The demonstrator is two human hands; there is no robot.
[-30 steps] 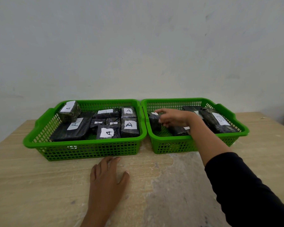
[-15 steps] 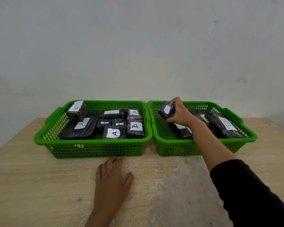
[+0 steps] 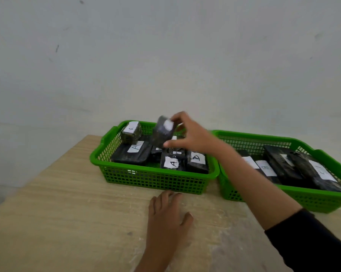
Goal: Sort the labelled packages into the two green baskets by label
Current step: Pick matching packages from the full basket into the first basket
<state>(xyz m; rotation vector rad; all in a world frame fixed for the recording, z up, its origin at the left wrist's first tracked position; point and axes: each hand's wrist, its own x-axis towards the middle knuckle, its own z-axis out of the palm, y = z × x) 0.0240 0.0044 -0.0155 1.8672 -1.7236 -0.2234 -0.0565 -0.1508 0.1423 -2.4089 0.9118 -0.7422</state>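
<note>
1. Right hand point(image 3: 193, 137): grasps a small dark package point(image 3: 162, 133) between thumb and fingers. The package hangs tilted in the air above the rear half of the left basket point(image 3: 155, 178), clear of its contents. Its white label is blurred and cannot be read.
2. Left hand point(image 3: 165, 216): lies flat and empty, palm down, on the table point(image 3: 67, 222), just in front of the left basket's front wall.
3. Risk, wrong bin: the label is unreadable in this view. If it is not an A, release here would put the package in the wrong basket.
4. Risk, unstable landing: the left basket floor is nearly full. A package released at a tilt would probably land on other packages and could roll, cover a label, or tip over the rear rim.
5. Risk, knock-off: the block package point(image 3: 131, 132) sits raised in the rear left corner, resting on the flat package point(image 3: 132, 156). A careless lowering could dislodge it.
6. Left basket contents: the block package, the flat package, a front package point(image 3: 172, 163) and a front right package point(image 3: 197, 160), all appearing to be marked A. More lie behind, partly hidden.
7. Right basket point(image 3: 283, 199): holds long dark packages. One label point(image 3: 266, 167) appears to read B; the others are unclear.
</note>
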